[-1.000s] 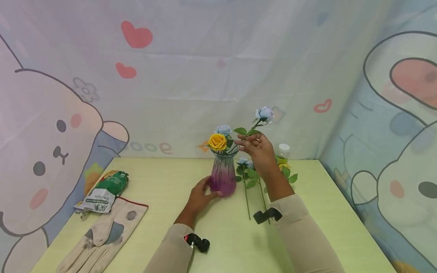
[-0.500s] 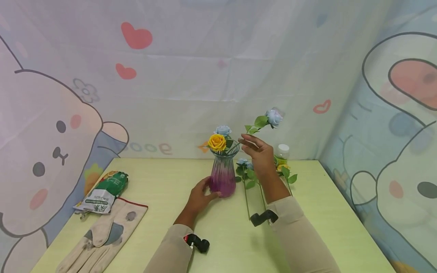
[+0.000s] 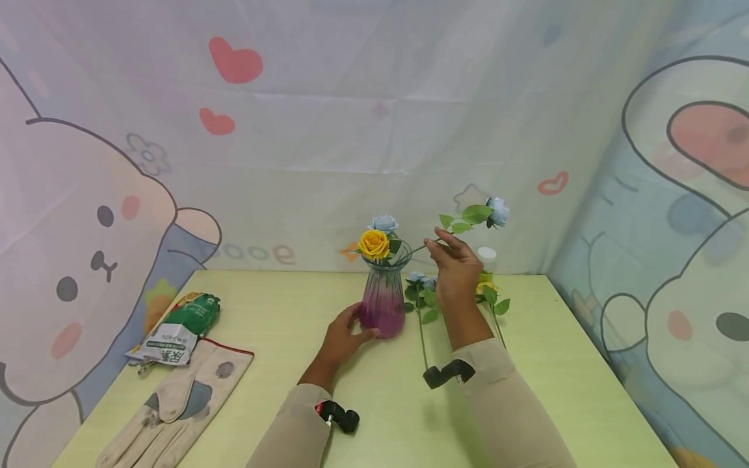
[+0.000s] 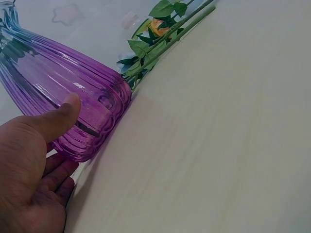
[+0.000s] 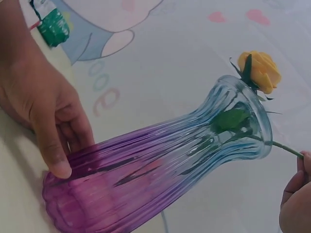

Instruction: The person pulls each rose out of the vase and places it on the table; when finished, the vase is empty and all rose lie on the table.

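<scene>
A ribbed glass vase (image 3: 383,305), clear blue at the mouth and purple below, stands on the table. My left hand (image 3: 342,338) holds it low down, thumb on the near side and fingers around the left side of the base. In the vase are a yellow rose (image 3: 374,244) and a pale blue rose (image 3: 383,223). To the right of the mouth, my right hand (image 3: 458,276) pinches the stem of another pale blue rose (image 3: 498,212). That flower leans to the right, and its stem (image 5: 289,148) passes over the rim into the vase.
Loose blue roses (image 3: 419,279) and a yellow rose (image 3: 487,286) lie right of the vase, partly behind my right arm. A white-capped bottle (image 3: 487,255) stands at the back. At left lie a green and white packet (image 3: 181,331) and work gloves (image 3: 181,403).
My right hand has moved right, and the blue rose it holds has swung right and lower, tilting further over. The left hand and vase have stayed in place.
</scene>
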A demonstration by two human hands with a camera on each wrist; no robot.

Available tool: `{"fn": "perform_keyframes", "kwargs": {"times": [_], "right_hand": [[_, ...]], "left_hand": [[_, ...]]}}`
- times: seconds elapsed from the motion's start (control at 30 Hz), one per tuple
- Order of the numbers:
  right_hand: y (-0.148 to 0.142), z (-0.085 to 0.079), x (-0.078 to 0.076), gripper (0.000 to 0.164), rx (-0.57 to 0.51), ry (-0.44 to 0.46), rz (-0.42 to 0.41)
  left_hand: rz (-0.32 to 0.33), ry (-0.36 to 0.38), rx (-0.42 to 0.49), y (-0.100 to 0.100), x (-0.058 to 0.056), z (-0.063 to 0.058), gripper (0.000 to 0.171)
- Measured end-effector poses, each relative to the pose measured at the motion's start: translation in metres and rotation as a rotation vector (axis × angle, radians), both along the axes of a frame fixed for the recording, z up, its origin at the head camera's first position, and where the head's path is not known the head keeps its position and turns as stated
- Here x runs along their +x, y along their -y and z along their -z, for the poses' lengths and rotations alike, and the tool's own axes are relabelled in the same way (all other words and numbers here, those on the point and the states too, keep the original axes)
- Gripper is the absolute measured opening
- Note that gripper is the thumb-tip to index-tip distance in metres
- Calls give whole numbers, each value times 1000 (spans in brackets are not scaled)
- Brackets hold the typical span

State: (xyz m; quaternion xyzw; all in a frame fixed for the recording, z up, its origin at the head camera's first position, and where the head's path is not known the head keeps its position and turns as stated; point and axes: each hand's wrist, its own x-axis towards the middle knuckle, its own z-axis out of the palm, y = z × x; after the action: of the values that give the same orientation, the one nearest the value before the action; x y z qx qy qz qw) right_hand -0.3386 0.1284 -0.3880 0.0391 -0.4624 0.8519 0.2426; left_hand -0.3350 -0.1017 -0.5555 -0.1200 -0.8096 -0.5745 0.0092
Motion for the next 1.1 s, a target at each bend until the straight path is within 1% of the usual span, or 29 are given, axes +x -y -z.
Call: {"fn": "perform_keyframes", "kwargs": {"times": [0.13, 0.33, 0.47, 0.53, 0.67, 0.83, 0.97, 1.1], "right_hand": [[-4, -4, 4, 28, -117, 19, 0], [-16, -2, 5, 25, -293, 30, -32], [-26, -2, 6, 24, -373, 27, -50], [-31, -2, 7, 24, -400, 26, -52], [-45, -1, 9, 27, -426, 28, -55], [-65, 4, 12, 28, -428, 31, -53], [-79, 10, 15, 28, -387, 72, -51], [-92, 16, 17, 29, -340, 133, -56]], "left_hand": [[-1, -10, -13, 0, 0, 1, 84], [-7, -12, -16, -1, 0, -1, 84], [-4, -7, -5, -1, 2, -2, 84], [-3, -16, -10, -1, 2, -3, 84], [-8, -18, -15, -1, 1, -2, 86], [-7, -10, -5, -2, 0, -1, 91], [-10, 0, -9, -4, 0, 0, 96], [2, -35, -25, -7, 0, 0, 101]]}}
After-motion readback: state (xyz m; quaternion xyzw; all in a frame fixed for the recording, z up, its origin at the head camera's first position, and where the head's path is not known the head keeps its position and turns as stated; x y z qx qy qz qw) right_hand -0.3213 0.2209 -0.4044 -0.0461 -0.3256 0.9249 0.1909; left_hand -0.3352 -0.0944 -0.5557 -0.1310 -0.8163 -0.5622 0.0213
